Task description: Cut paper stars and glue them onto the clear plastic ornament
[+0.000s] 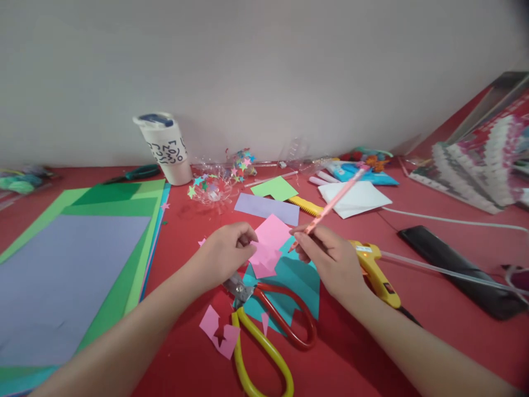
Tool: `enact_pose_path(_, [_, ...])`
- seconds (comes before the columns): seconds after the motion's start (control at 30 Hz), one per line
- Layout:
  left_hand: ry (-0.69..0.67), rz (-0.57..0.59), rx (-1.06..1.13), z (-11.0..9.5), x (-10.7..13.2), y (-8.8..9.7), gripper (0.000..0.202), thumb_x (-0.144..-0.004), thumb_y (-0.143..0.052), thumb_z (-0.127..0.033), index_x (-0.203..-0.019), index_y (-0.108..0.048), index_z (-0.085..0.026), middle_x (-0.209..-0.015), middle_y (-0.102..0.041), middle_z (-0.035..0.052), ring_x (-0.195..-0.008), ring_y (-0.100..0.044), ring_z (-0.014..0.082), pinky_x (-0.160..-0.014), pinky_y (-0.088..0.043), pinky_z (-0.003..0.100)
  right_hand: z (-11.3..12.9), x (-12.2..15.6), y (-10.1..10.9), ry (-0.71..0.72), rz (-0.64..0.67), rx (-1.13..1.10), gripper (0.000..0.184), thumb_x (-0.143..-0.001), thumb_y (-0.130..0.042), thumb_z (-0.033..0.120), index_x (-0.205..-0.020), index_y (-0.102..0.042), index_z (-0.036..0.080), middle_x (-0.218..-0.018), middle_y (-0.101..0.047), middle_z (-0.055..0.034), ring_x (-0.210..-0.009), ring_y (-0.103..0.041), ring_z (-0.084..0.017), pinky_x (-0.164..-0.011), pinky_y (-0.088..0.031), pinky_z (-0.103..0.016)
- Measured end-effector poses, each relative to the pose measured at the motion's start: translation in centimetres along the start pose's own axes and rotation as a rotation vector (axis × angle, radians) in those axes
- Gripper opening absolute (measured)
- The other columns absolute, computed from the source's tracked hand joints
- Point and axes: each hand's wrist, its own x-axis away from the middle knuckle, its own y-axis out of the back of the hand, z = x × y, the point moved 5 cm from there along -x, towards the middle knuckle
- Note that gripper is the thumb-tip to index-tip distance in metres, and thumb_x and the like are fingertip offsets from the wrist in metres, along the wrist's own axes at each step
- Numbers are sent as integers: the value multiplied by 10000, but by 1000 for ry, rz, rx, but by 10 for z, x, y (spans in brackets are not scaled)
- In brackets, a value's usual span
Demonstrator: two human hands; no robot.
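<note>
Right hand grips a pink patterned pencil low on its shaft, point angled down by the right edge of the pink paper; contact not certain. Left hand, fingers curled, at that paper's left side (can't tell whether it pinches the edge or only hovers). Paper lies mid-scene, between the hands, partly over a teal sheet. Judged handling: paper light, thin, easily creased, apt to slide; best pressed flat near an edge. Pencil light, stiff, likely smooth; best held just above the point. Surface: red worktop, busy. Yellow-and-red-handled scissors near, blades beneath the left hand; pink offcut beside them, star-shaped hole in it. Yellow glue gun right; stacked coloured sheets left; white tumbler far left, standing close to a plain pale wall.
</note>
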Motion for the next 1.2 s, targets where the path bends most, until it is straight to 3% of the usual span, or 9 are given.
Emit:
enact_pose_path(0.13, [-26, -27, 96, -4, 9, 11, 45, -735, -547, -234, -750, -558, -193, -573, -494, -59, -515, -479, 114, -507, -381, 236, 4, -4, 4, -15, 57, 197, 406, -935, -370, 447, -608, -421, 213, -516, -451, 36, -474, -453, -125, -462, -327, -224])
enact_pose_path(0.27, [-9, -114, 155, -5, 22, 24, 43, -714, -562, -224, -714, -538, -187, -543, -485, -69, -494, -478, 99, -482, -356, 218, 3, -5, -3, 9, 237, 466, 403, -837, -528, 338, -506, -337, 209, -458, -379, 32, -445, -369, -128, -471, -185, -264])
enact_pose_path(0.33, [0, -163, 190, -4, 28, 28, 48, -708, -559, -220, -711, -524, -187, -514, -485, -76, -479, -472, 93, -483, -355, 212, 5, -3, -4, 15, 257, 586, 361, -809, -573, 332, -519, -401, 202, -496, -460, -1, -478, -429, -152, -491, -159, -277])
enact_pose_path(0.43, [15, -196, 257, -2, 37, 27, 83, -700, -561, -249, -710, -505, -189, -500, -535, -63, -461, -501, 98, -493, -395, 223, 21, 7, -5, 51, 245, 676, 239, -843, -545, 367, -703, -554, 174, -679, -616, -68, -574, -536, -192, -506, -168, -276])
enact_pose_path(0.57, [28, -220, 342, -2, 50, 23, 145, -688, -580, -301, -693, -482, -195, -521, -581, -42, -433, -524, 105, -470, -414, 234, 49, 37, -23, 187, 450, 646, 195, -776, -621, 373, -680, -596, 205, -633, -638, -5, -542, -555, -154, -474, -189, -255])
enact_pose_path(0.7, [23, -247, 392, -3, 62, 21, 142, -714, -580, -297, -712, -483, -194, -561, -600, -35, -461, -539, 101, -490, -418, 228, 58, 52, -31, 211, 504, 647, 123, -765, -637, 325, -732, -622, 207, -715, -674, -18, -582, -594, -163, -474, -188, -261])
enact_pose_path(0.83, [17, -210, 385, -3, 65, 16, 108, -745, -573, -270, -730, -508, -184, -534, -562, -47, -458, -520, 96, -493, -407, 222, 43, 33, -20, 78, 401, 705, 173, -884, -504, 283, -784, -603, 183, -787, -694, -73, -665, -626, -204, -497, -222, -271])
enact_pose_path(0.93, [-5, -163, 351, -3, 58, 13, 87, -752, -575, -255, -750, -557, -170, -551, -521, -57, -455, -498, 87, -491, -404, 219, 22, 12, -10, -53, 339, 758, 108, -856, -522, 221, -850, -602, 148, -799, -689, -122, -713, -638, -250, -505, -225, -281])
enact_pose_path(1.2, [-35, 7, 243, -12, 31, 2, 194, -769, -590, -314, -881, -674, -180, -603, -452, -60, -462, -488, 104, -442, -434, 230, -11, -6, -7, -200, 397, 642, 217, -890, -574, 289, -710, -553, 169, -574, -502, 63, -492, -460, -103, -514, -353, -236])
